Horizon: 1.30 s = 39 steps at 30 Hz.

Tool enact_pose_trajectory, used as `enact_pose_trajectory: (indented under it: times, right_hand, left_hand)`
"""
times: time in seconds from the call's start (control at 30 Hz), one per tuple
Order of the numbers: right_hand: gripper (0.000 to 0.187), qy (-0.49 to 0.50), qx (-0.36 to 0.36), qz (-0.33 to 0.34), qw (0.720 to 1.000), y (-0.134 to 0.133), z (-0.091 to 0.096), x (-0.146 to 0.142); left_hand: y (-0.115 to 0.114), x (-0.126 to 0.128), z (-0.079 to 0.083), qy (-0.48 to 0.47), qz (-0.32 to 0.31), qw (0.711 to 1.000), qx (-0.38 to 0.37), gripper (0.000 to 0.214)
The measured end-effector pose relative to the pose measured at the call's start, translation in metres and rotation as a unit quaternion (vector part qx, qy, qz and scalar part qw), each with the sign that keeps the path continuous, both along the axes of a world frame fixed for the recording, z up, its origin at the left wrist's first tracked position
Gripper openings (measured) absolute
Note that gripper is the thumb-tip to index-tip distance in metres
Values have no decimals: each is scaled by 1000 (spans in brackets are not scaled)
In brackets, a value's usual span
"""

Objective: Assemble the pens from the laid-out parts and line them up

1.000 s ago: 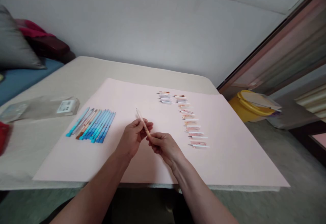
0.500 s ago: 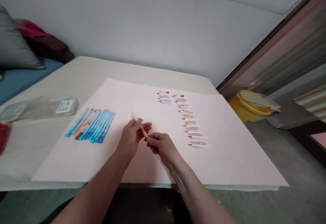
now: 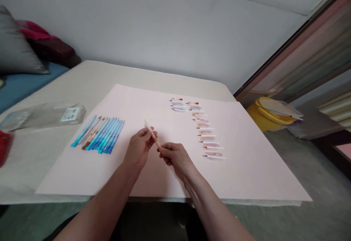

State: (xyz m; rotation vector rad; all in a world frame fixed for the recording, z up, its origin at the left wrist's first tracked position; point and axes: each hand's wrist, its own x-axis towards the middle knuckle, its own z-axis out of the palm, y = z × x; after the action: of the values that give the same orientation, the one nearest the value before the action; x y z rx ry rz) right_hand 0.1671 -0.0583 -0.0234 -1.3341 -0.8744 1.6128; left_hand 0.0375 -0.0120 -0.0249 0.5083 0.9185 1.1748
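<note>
Both hands hold one pale pink pen [image 3: 150, 127] above the middle of the pink sheet [image 3: 131, 175]. It slants, with its narrow tip pointing away from me and to the left. My left hand [image 3: 138, 146] pinches the pen around its middle. At the near end, the fingers of my right hand [image 3: 174, 155] are closed around it, covering that end. Left of my hands lies a row of assembled pens [image 3: 100, 133], mostly blue, with a few grey and brown. To the right, pen parts [image 3: 207, 138] lie in small sets of slim white refills and pinkish barrel pieces.
Clear plastic packaging [image 3: 46, 118] with a white label lies on the pale tablecloth [image 3: 104, 71] at left. A red item [image 3: 4, 146] sits at the left edge. Beyond the table's right side stands a yellow bucket [image 3: 260, 115]. A wall [image 3: 153, 25] rises behind the table.
The pen has shifted slightly to the right, and more of its shaft shows between my hands. My right hand has moved slightly right with it. The laid-out pens and parts are unchanged.
</note>
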Motion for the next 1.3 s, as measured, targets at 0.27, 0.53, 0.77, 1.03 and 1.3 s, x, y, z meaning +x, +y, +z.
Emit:
enact_pose_trajectory:
  times: [0.27, 0.53, 0.77, 1.03, 1.3]
  right_hand:
    - [14, -71, 27, 5, 997, 1, -2, -2]
    - [14, -91, 32, 7, 995, 1, -1, 0]
    - [14, -105, 25, 9, 994, 2, -1, -2]
    - [14, -125, 34, 17, 991, 2, -1, -2]
    - [15, -131, 32, 21, 991, 1, -3, -2]
  left_hand:
    - [0, 2, -1, 49, 28, 998, 24, 20]
    - [1, 1, 3, 42, 20, 999, 20, 20]
    - [2, -1, 2, 47, 28, 998, 15, 23]
    - [3, 1, 3, 75, 40, 996, 10, 23]
    - [4, -1, 3, 72, 43, 996, 39, 33]
